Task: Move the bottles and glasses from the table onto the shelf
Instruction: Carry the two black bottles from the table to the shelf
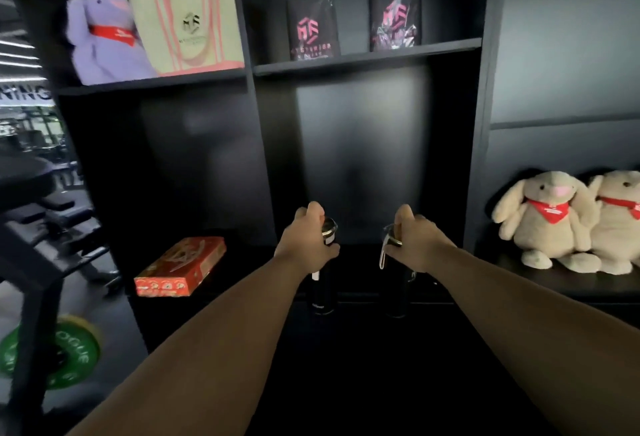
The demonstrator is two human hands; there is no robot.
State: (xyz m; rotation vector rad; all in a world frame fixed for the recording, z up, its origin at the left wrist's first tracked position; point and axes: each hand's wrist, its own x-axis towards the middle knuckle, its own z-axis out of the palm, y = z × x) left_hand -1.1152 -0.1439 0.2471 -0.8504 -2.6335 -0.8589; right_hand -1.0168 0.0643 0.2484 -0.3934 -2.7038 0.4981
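Two tall black bottles stand upright in the middle compartment of a black shelf (367, 57). My left hand (304, 241) is closed around the top of the left bottle (323, 293), whose metal cap shows beside my fingers. My right hand (412, 241) grips the top of the right bottle (396, 297), which has a metal cap and a pale loop strap hanging down. Both bottle bases sit low at the front edge of the compartment, hard to make out in the dark.
A red flat box (180, 267) lies in the left compartment. Two beige plush rabbits (550, 220) sit in the right one. Above are a purple plush rabbit (104, 40), a cream tote bag (187, 19) and two black packets (313, 28). A green weight plate (52, 352) lies on the floor at left.
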